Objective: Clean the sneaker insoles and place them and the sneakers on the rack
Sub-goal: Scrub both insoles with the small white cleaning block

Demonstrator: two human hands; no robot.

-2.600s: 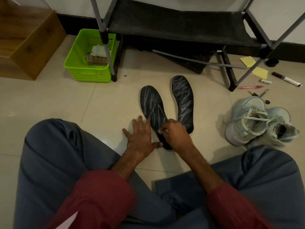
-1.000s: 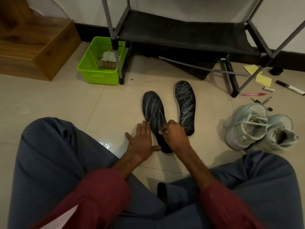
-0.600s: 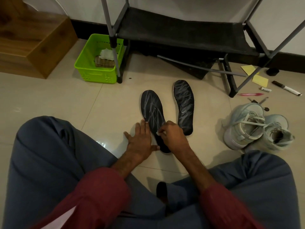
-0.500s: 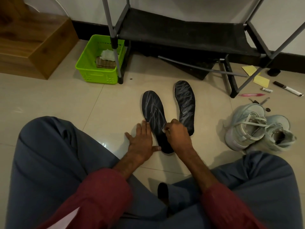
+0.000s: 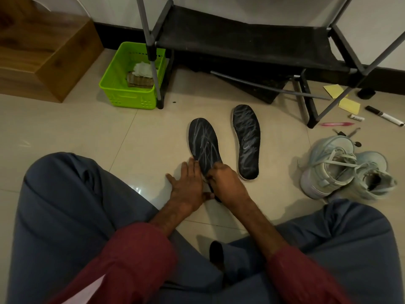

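Lying in the middle of the frame, the first insole (image 5: 205, 143) has its heel end at the hands. The left hand (image 5: 188, 189) rests flat against its edge, fingers straight. The right hand (image 5: 225, 185) is curled on it, and whether it pinches something cannot be told. Counted: two insoles, the second insole (image 5: 246, 141) just right; two sneakers (image 5: 328, 172) at right; one rack (image 5: 241, 44) above.

Black insoles (image 5: 205, 143) streaked white; pale mint sneakers (image 5: 341, 172); lime-green basket (image 5: 122, 93).

Home: tiled floor (image 5: 65, 132), shoe rack (image 5: 241, 40), wooden step (image 5: 43, 51)
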